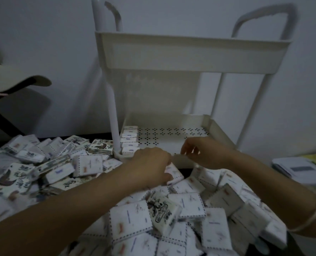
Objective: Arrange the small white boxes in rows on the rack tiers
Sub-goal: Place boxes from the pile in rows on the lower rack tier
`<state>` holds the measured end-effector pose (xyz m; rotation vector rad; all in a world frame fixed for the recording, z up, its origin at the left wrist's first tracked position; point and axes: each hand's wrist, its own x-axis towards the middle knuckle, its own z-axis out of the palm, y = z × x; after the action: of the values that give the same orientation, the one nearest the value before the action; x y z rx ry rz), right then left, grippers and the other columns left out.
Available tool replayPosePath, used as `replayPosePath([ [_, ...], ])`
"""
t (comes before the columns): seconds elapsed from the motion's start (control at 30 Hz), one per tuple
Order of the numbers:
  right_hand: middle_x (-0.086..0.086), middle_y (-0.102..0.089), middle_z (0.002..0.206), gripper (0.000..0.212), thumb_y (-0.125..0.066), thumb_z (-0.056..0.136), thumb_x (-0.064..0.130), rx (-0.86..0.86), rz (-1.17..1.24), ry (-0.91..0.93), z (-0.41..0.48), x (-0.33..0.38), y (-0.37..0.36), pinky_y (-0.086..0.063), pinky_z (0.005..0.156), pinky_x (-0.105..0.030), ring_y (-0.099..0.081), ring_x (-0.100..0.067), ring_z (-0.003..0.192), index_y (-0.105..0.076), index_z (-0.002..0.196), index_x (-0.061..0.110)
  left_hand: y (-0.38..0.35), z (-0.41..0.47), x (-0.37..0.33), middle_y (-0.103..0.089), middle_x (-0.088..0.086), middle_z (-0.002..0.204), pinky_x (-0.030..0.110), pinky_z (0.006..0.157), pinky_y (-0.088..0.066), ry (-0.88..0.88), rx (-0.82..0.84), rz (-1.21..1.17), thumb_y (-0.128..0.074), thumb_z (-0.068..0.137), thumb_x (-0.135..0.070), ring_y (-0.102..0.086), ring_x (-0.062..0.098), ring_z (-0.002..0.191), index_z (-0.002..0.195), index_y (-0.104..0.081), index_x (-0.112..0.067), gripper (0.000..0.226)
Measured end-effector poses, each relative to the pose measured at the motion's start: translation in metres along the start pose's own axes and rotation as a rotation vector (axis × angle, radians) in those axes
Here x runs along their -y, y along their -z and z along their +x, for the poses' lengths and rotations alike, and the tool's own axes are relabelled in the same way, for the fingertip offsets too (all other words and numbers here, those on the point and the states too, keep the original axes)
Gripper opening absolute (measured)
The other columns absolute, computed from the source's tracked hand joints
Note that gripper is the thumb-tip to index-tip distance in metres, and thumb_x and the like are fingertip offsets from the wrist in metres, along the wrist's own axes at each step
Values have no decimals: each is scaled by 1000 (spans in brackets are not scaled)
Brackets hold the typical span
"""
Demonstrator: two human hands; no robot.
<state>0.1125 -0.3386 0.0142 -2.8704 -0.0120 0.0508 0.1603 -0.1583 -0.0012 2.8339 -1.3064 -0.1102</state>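
Left hand [150, 167] grips a box [175, 176] atop the pile [190, 204] before the lower tier [173, 143], right hand [205, 152] loose and empty; it likely starts a second row beside the first row [129, 140].

Looks like a dim spare room at home doubling as stockroom: bare wall [42, 34], white rack [190, 56] at 12 o'clock, boxes [131, 218] heaped 6 to 9, chair [15, 84] at 9, papers [299, 169] at 3.

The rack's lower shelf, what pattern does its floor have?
The lower shelf is white with small holes in little diamond clusters, seen in the head view.
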Motion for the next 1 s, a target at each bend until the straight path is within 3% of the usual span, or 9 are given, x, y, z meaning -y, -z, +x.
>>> replayPosePath([
  [0.13,15,-55,98,21,-50,96,16,-100,-6,-32,-18,-17,2,-42,73,-13,-52,-3,87,-62,109,28,-5,6,-7,-54,0,117,32,75,-39,84,19,2,-66,80,-58,-53,21,105,124,-52,-24,58],
  [0.3,9,-64,114,28,-58,93,27,-43,-149,-159,-40,-34,2,-50,88,-27,-57,-9,98,-62,120,26,-5,8,-10,-54,-2,101,31,65,-38,117,16,-28,-73,74,-56,-53,18,91,108,-52,-21,54],
  [0.47,10,-60,125,43,-50,89,1,2,-103,-211,-48,-49,2,-48,91,-26,-54,-8,107,-62,121,28,-4,10,-7,-43,-5,110,30,80,-43,64,-56,-146,-83,62,-52,-45,13,99,120,-50,-28,71],
  [0.57,7,-60,128,34,-58,94,28,37,-134,-201,-50,-54,-2,-47,95,-29,-55,-12,112,-59,127,24,1,10,-9,-42,-10,114,27,78,-39,11,-107,-202,-85,64,-46,-44,10,102,126,-40,-29,79],
  [0.7,6,-59,130,66,-63,81,61,91,-105,-218,-47,-54,-13,-47,99,-34,-56,-14,115,-53,134,24,2,11,-3,-56,-10,101,24,64,-41,4,-104,-310,-86,66,-40,-53,7,85,123,-36,-28,77],
  [0.8,8,-59,129,71,-72,76,56,13,12,-185,-43,-54,-16,-47,98,-31,-56,-10,113,-51,135,24,6,11,4,-56,-17,84,15,54,-38,-6,-78,-409,-82,74,-31,-53,-3,72,129,-36,-34,72],
  [0.87,9,-61,121,61,-76,75,48,-52,114,-161,-40,-53,-16,-49,91,-26,-56,-8,104,-57,128,25,9,11,10,-60,-15,95,16,60,-48,5,-69,-485,-78,79,-27,-60,1,75,133,-39,-40,69],
  [0.93,10,-62,112,47,-79,77,34,-122,241,-128,-37,-51,-15,-48,80,-19,-57,-4,92,-62,120,24,12,10,15,-64,-3,110,30,67,-58,64,-55,-636,-73,83,-21,-69,16,76,131,-43,-44,61],
  [1.0,8,-60,107,40,-78,79,21,-174,393,-127,-31,-48,-13,-52,74,-21,-57,-5,85,-62,115,24,13,11,18,-60,-2,119,31,61,-58,112,-74,-755,-68,87,-16,-72,19,71,130,-47,-44,56],
])
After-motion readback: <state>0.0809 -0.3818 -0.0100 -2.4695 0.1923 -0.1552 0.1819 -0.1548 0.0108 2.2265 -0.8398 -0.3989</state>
